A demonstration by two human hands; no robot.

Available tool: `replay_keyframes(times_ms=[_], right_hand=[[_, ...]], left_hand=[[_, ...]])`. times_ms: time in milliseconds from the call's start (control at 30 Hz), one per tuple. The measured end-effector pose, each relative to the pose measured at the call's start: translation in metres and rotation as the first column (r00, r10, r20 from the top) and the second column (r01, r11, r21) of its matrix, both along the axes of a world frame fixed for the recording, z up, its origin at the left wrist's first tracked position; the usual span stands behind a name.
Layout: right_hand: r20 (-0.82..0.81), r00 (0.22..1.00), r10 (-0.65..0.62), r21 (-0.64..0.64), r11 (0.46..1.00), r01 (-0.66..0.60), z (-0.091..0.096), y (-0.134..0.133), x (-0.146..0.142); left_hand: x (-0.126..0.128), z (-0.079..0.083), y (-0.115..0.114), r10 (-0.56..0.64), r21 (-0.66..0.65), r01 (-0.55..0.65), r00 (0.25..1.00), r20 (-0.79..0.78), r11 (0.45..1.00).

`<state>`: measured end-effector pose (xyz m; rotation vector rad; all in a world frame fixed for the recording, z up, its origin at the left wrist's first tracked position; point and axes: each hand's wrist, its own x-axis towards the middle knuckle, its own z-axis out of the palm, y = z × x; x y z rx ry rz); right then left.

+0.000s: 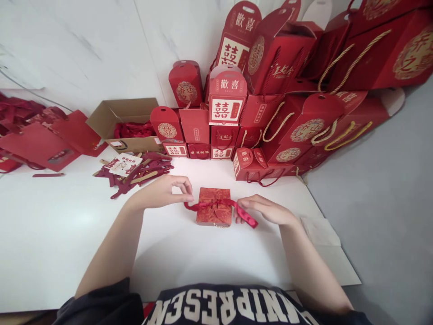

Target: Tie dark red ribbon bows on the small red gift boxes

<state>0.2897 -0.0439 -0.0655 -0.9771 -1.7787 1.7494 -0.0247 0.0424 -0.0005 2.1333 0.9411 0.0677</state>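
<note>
A small red patterned gift box (214,215) lies on the white table in front of me. A shiny red ribbon (248,217) runs across its top through a slotted piece in the middle. My left hand (173,191) is at the box's left side, thumb and fingers closed at the ribbon's left end. On the right, my right hand (265,209) has its fingers curled round the ribbon's other stretch, and the loose end hangs out past them. The exact grip of the right fingertips is partly hidden by the ribbon.
Red gift boxes with rope handles (301,126) are stacked at the back right. A pile of dark red ribbon strips (145,174) lies back left, before an open cardboard box (123,108) holding red ribbon. Flat red bags (43,144) lie far left. A grey wall is at right.
</note>
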Motion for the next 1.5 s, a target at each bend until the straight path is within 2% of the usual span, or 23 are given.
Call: replay_keyframes(times_ms=[100, 200, 367, 433, 533, 633, 800, 900, 1000, 1067, 1133, 1200, 1267, 1400, 1500], right_hand=[[0.001, 0.980, -0.197, -0.012, 0.980, 0.197, -0.006, -0.001, -0.024], [0.031, 0.963, -0.268, 0.014, 0.964, 0.267, -0.012, -0.002, -0.039], [0.018, 0.966, -0.256, 0.081, 0.964, 0.254, -0.013, -0.001, -0.037], [-0.056, 0.969, -0.242, 0.022, 0.970, 0.244, -0.012, 0.000, -0.034], [-0.168, 0.967, -0.193, -0.123, 0.977, 0.174, -0.010, 0.000, -0.032], [-0.109, 0.980, -0.164, -0.154, 0.977, 0.146, -0.010, 0.000, -0.033], [0.032, 0.976, -0.218, 0.038, 0.976, 0.216, -0.016, 0.004, -0.030], [0.045, 0.981, -0.189, 0.057, 0.981, 0.186, -0.020, 0.006, -0.027], [0.033, 0.987, -0.160, 0.054, 0.986, 0.158, -0.022, 0.007, -0.025], [0.022, 0.987, -0.157, 0.048, 0.987, 0.155, -0.023, 0.007, -0.026], [0.010, 0.988, -0.156, 0.044, 0.987, 0.156, -0.024, 0.007, -0.027], [-0.002, 0.988, -0.154, 0.045, 0.987, 0.154, -0.025, 0.008, -0.028], [-0.010, 0.989, -0.149, 0.044, 0.988, 0.149, -0.026, 0.009, -0.029], [-0.025, 0.988, -0.151, 0.035, 0.988, 0.152, -0.026, 0.009, -0.029], [-0.036, 0.987, -0.154, 0.037, 0.987, 0.155, -0.025, 0.009, -0.028]], left_hand=[[0.009, -0.010, -0.002, -0.019, -0.024, 0.018, 0.999, -0.042, 1.000], [0.015, -0.019, -0.005, -0.120, -0.083, 0.116, 0.992, -0.048, 0.990], [0.016, -0.025, -0.001, -0.172, -0.217, 0.169, 0.985, 0.007, 0.961], [0.013, -0.026, 0.002, -0.160, -0.301, 0.168, 0.986, 0.050, 0.939], [0.008, -0.027, 0.006, -0.110, -0.461, 0.148, 0.988, 0.108, 0.875], [0.003, -0.029, 0.009, -0.059, -0.535, 0.106, 0.993, 0.105, 0.838], [-0.002, -0.041, 0.018, -0.040, -0.529, 0.082, 0.995, 0.090, 0.844], [-0.007, -0.048, 0.023, -0.067, -0.544, 0.111, 0.993, 0.100, 0.831], [-0.012, -0.047, 0.025, -0.139, -0.565, 0.175, 0.985, 0.106, 0.806], [-0.012, -0.043, 0.024, -0.174, -0.511, 0.238, 0.970, 0.171, 0.826], [-0.005, -0.039, 0.020, -0.150, -0.381, 0.263, 0.941, 0.303, 0.886], [0.007, -0.040, 0.014, -0.115, -0.234, 0.241, 0.886, 0.450, 0.942], [0.021, -0.047, 0.007, -0.081, -0.173, 0.206, 0.836, 0.543, 0.963], [0.042, -0.065, -0.002, 0.072, -0.262, 0.094, 0.826, 0.559, 0.960], [0.047, -0.073, -0.005, 0.162, -0.272, -0.012, 0.829, 0.535, 0.962]])
